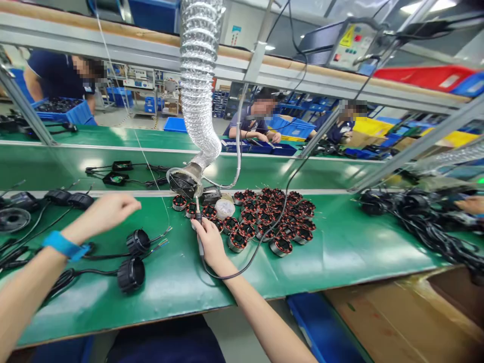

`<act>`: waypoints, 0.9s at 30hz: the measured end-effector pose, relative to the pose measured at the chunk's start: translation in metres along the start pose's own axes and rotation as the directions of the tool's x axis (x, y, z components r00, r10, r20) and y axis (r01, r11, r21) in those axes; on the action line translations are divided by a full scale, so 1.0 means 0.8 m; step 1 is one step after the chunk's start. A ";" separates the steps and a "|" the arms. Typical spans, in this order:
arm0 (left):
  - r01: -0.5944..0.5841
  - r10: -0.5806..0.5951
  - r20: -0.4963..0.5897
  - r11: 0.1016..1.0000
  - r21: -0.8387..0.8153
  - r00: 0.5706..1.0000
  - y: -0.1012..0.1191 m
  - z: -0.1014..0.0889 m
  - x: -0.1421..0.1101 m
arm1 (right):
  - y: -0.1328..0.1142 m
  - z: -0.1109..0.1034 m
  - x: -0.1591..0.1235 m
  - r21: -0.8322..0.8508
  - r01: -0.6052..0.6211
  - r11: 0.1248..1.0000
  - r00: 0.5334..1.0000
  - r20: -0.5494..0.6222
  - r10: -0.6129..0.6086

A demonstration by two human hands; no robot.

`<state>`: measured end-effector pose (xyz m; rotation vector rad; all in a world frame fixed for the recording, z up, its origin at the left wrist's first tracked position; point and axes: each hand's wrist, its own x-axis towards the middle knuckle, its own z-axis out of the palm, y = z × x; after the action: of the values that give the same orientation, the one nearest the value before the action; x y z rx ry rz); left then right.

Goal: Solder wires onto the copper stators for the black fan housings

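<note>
My right hand (212, 243) is wrapped round a soldering iron (199, 229), its tip pointing up toward the small fan at the mouth of a foil duct. A black cable runs from the iron over my forearm. Near it stand several motor stators (247, 217) with copper windings, grouped beside a round whitish tin (225, 207). My left hand (108, 214), with a blue wristband, hovers over the left of the bench, fingers curled together; their undersides are hidden. Below it lie black round housings (131, 274) with cables and bared wire ends. A thin wire (149, 166) hangs right of that hand.
The silver foil duct (200, 75) hangs over the green bench (174, 297). Black cables (423, 222) are heaped at the right, by another person's hand. Small open boxes with circuit boards (115, 177) lie behind. Co-workers sit and bend across the bench. A cardboard box stands lower right.
</note>
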<state>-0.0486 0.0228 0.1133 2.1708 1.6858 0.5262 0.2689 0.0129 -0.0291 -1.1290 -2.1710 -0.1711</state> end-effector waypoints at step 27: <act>-0.556 0.528 0.184 0.746 0.365 0.829 0.008 0.086 0.038 | -0.047 0.035 0.023 0.375 -0.094 0.922 0.996 0.026 0.091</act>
<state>-0.0031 0.0478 0.0587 2.9742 1.1696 0.2375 0.2190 0.0137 -0.0322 -1.0043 -2.0364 0.2837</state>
